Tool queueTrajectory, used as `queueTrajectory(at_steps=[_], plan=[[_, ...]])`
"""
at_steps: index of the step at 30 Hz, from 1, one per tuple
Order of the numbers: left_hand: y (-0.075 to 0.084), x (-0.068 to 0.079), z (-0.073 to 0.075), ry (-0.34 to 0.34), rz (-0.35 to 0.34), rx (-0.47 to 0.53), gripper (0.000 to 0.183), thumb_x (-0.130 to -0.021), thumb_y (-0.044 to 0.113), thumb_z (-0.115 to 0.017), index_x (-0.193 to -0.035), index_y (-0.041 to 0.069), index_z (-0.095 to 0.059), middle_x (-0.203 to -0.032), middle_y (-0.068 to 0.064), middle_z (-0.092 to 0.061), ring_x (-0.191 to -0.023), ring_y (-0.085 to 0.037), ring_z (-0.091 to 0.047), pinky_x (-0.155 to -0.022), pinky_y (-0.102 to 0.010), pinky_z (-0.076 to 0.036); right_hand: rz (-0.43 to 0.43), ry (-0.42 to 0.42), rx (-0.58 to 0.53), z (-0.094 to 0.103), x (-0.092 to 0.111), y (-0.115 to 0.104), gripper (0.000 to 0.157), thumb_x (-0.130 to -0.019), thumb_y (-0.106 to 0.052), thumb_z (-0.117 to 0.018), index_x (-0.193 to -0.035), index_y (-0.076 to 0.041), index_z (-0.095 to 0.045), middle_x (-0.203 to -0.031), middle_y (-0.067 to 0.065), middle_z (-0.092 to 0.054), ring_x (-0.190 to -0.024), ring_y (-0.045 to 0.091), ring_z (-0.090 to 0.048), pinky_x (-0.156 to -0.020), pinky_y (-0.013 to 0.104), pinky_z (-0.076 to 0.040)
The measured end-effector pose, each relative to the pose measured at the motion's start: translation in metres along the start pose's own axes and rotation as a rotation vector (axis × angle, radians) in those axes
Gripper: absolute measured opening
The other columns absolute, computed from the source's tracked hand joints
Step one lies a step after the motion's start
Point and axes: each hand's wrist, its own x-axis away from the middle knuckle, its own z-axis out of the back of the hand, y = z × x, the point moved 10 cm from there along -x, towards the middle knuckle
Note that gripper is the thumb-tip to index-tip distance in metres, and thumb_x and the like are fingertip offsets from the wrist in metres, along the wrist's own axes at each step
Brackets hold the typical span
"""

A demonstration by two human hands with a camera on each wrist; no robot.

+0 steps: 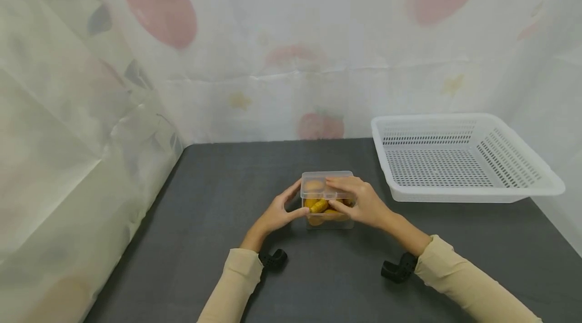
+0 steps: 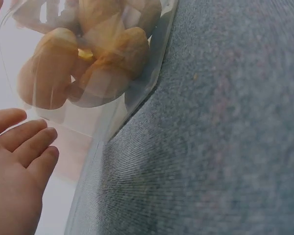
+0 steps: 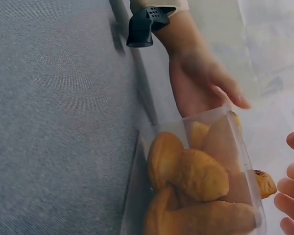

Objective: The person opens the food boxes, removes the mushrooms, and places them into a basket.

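A clear plastic box point(image 1: 329, 224) stands on the dark table, with golden-brown bread-like pieces point(image 1: 320, 206) inside. Its clear lid point(image 1: 338, 174) covers the back part in the head view; whether it is fastened I cannot tell. One browned piece point(image 3: 264, 184) sticks out past the rim in the right wrist view. My left hand point(image 1: 276, 213) lies along the box's left side, thumb towards the front; its fingers point(image 2: 32, 142) look extended in the left wrist view. From the right, my right hand point(image 1: 366, 203) reaches over the lid, fingers on top and thumb by the front opening.
A white perforated plastic basket point(image 1: 454, 191) stands at the back right of the grey table point(image 1: 218, 201). Fruit-patterned sheeting point(image 1: 273, 25) hangs behind the table and along the left side. Each wrist carries a black camera mount point(image 1: 400, 268).
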Motion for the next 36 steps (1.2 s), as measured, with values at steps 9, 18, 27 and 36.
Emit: queueTrajectory(at_steps=[9,18,27,36], plan=[[0.010,0.000,0.007,0.087,-0.085,0.038,0.064,-0.097,0.029,-0.058,-0.151,0.010,-0.031,-0.158,-0.015,-0.032,-0.147,-0.035,-0.031,-0.119,-0.055,-0.028,0.021,0.011,-0.064,0.008,-0.004,0.003,0.048,-0.072,0.002,-0.079,-0.118,0.002,-0.066,-0.121,0.018,-0.068,-0.106,0.029,-0.066,-0.088,0.048,-0.054],[0.014,-0.001,0.008,0.115,-0.094,0.038,0.061,-0.096,0.019,-0.060,-0.150,0.010,-0.033,-0.156,-0.015,-0.035,-0.145,-0.034,-0.034,-0.119,-0.053,-0.029,0.050,0.099,-0.084,0.025,0.001,0.003,0.047,-0.069,0.008,-0.078,-0.114,0.001,-0.067,-0.115,0.020,-0.068,-0.107,0.027,-0.064,-0.102,0.009,-0.044],[0.012,-0.002,0.006,0.116,-0.071,0.032,0.061,-0.095,0.004,-0.056,-0.150,0.000,-0.030,-0.157,-0.021,-0.031,-0.146,-0.038,-0.031,-0.119,-0.055,-0.026,0.067,0.150,-0.014,0.043,0.021,-0.007,0.060,-0.072,0.004,-0.078,-0.129,-0.005,-0.060,-0.130,0.018,-0.062,-0.125,0.014,-0.057,-0.105,0.007,-0.040],[0.011,-0.001,0.007,0.142,-0.106,0.034,0.059,-0.095,0.011,-0.060,-0.149,0.007,-0.035,-0.156,-0.015,-0.035,-0.146,-0.033,-0.033,-0.119,-0.052,-0.029,0.175,0.230,0.044,0.060,0.042,-0.034,0.044,-0.097,-0.030,-0.056,-0.119,0.007,-0.064,-0.139,0.015,-0.058,-0.137,0.009,-0.048,-0.113,0.011,-0.035]])
